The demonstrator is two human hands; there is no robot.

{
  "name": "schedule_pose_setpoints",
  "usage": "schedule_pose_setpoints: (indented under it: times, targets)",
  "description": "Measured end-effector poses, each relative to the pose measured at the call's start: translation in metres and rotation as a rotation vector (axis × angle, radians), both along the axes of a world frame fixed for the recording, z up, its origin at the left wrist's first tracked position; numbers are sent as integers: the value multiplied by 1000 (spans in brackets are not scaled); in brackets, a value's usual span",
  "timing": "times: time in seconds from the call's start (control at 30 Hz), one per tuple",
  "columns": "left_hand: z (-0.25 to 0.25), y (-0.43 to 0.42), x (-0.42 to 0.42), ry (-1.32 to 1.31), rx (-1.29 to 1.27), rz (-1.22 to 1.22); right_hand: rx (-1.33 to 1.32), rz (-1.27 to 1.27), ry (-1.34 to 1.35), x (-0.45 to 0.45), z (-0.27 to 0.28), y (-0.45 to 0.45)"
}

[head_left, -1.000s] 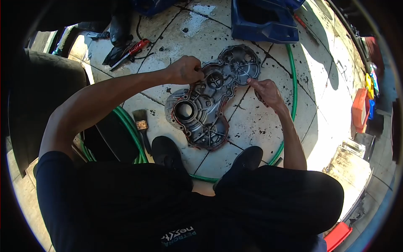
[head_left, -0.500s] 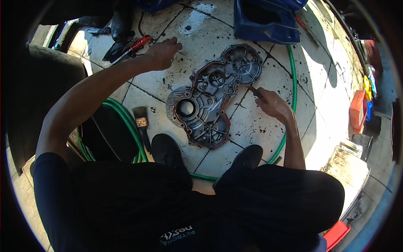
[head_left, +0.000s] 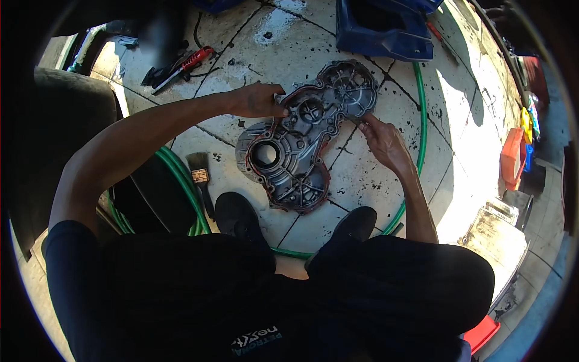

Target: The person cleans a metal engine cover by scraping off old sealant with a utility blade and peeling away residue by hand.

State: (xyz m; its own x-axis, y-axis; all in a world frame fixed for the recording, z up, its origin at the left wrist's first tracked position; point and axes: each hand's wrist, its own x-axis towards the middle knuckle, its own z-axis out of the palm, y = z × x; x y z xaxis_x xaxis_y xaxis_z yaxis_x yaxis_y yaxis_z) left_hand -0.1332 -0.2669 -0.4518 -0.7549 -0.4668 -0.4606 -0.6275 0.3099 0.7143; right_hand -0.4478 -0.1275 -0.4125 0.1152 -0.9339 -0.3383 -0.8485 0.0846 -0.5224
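Observation:
A grey metal casing (head_left: 301,145) with ribs, round openings and reddish traces along its rim lies on the tiled floor before my shoes. At its upper left edge, my left hand (head_left: 262,101) grips the rim between thumb and fingers; the fingertips are partly hidden. On the other side, my right hand (head_left: 384,142) is closed on a thin scraping tool (head_left: 360,120), which is mostly covered by the fingers. The tool's end is at the casing's right edge, below the upper round section.
A paintbrush (head_left: 200,176) lies left of my shoes (head_left: 239,218). A green hose (head_left: 422,114) curves around the right side. Further off are a red-handled tool (head_left: 192,61), a blue plastic part (head_left: 383,33), an orange container (head_left: 512,158) and a dirty metal part (head_left: 494,238).
My left hand left the casing, swung up and left with its fingers apart, and has come back to the rim. My right hand moved slightly up and left, back against the casing's edge.

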Motion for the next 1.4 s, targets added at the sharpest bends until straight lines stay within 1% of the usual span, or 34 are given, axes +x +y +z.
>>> schedule_pose_setpoints:
  times: [0.1,0.17,0.2,0.27,0.3,0.43,0.5,0.57,0.63,0.67,0.77,0.83,0.9,1.0,1.07,1.13,1.23,1.27,1.33,1.4]
  targets:
    - [1,1,-1,1,-32,-59,-68,-122,-44,0,-27,12]
    - [1,3,-3,12,90,3,-104,-239,-86,5,-57,22]
    - [-2,3,-3,12,96,2,-99,-240,-85,10,-63,25]
    - [-10,2,-2,34,70,-14,-182,-362,-116,24,-71,29]
    - [-10,3,-3,34,71,-17,-198,-377,-158,29,-75,31]
    - [-8,1,-5,25,62,-14,-163,-293,-199,23,-68,25]
    - [-11,4,-3,27,81,0,-171,-321,-234,21,-68,21]
    - [-11,3,-4,6,37,-30,-183,-348,-268,24,-73,24]
    - [-9,3,-4,14,48,-22,-185,-243,-328,34,-81,31]
    - [-9,4,-4,23,64,-11,-186,-245,-330,31,-84,29]
    - [-8,4,-5,1,51,-8,-267,-263,-366,17,-83,27]
    - [-13,2,-3,21,80,7,-156,-256,-359,10,-71,25]
    - [-12,2,-4,42,115,25,-147,-244,-394,6,-73,27]
    - [-4,4,-7,-17,168,64,-119,-215,-431,5,-71,26]
    - [-5,6,-6,-1,123,67,-103,-204,-436,10,-71,23]
    - [-8,10,-4,20,83,63,29,-313,-540,13,-73,24]
    - [-13,14,-3,53,10,72,44,-264,-575,12,-68,28]
    - [-14,15,-2,59,-21,78,45,-259,-576,10,-68,27]
    - [-17,12,-1,51,-18,63,-97,-185,-446,8,-64,26]
    - [-16,10,-2,46,-17,39,-66,-190,-396,12,-54,27]
